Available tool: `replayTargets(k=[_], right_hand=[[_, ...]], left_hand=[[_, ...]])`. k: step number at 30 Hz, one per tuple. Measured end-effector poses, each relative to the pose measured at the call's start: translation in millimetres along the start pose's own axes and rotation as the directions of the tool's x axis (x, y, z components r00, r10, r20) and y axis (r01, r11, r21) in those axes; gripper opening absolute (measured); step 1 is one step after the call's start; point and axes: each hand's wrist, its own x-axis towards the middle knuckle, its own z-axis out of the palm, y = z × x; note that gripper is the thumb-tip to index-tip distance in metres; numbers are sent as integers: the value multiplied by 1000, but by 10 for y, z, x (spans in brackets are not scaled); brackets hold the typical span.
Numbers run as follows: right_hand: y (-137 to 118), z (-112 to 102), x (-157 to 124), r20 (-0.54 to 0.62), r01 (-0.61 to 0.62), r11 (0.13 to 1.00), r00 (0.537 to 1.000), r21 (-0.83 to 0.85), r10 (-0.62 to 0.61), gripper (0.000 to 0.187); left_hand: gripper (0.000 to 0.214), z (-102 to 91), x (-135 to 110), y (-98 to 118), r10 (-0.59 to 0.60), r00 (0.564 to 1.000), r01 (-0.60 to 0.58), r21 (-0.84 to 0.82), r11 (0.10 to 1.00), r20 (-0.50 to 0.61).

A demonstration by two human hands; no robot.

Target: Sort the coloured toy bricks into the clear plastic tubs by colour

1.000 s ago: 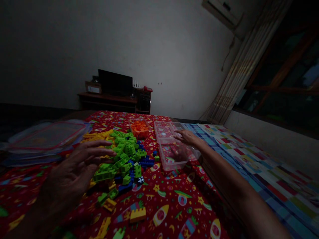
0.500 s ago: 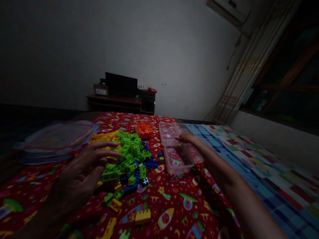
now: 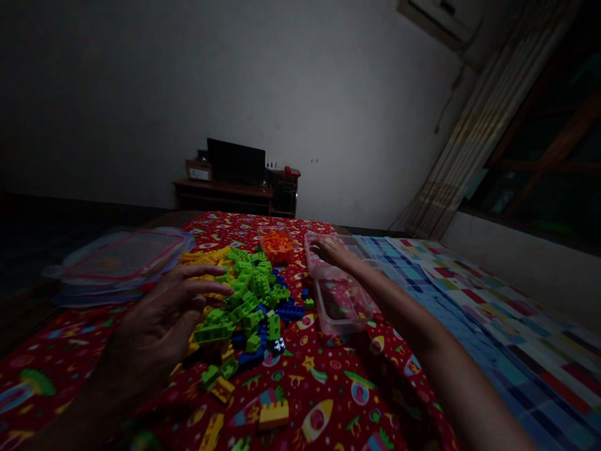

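The red printed cloth [image 3: 300, 391] carries everything here. Near its right edge stand clear plastic containers [image 3: 345, 324], one behind another; the nearest seems to have its long axis running away from the person, roughly along that edge. The right hand [image 3: 330, 253] is much the nearer one, above the far end of this container, with fingers bent; whether they grip a rim, I cannot tell. The left hand [image 3: 162, 326] is relaxed, fingers half curled and thumb apart, with nothing visible in its grasp. It is just beside the heap of green building bricks [image 3: 251, 285], which lies between the two hands, left of the containers. Toward the far edge, a tub of orange pieces [image 3: 277, 242] stands beyond the heap. Clear lids [image 3: 126, 254] are stacked by the left edge.
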Motion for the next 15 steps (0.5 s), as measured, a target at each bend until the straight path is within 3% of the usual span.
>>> replayTargets(k=[3, 6, 9, 11, 13, 15], right_hand=[[-366, -15, 276, -52, 118, 991, 992, 59, -115, 32], [-638, 0, 435, -22, 132, 988, 991, 79, -130, 26], [-731, 38, 437, -23, 115, 990, 993, 83, -113, 28], [-715, 64, 385, -38, 112, 990, 993, 88, -109, 30], [-667, 75, 329, -52, 124, 988, 992, 95, -119, 29], [-609, 66, 288, -64, 148, 984, 988, 100, -142, 28]], left_hand=[[23, -57, 12, 15, -10, 1000, 9, 8, 1000, 11], [24, -163, 62, -35, 12, 1000, -11, 106, 994, -11], [24, -199, 114, -203, 62, 998, -61, 185, 981, 2], [24, -118, 99, -320, 85, 992, -101, 186, 977, 93], [29, 39, 24, -360, 116, 961, -164, 182, 969, 252], [37, 211, -98, -277, 194, 860, -293, 146, 945, 471]])
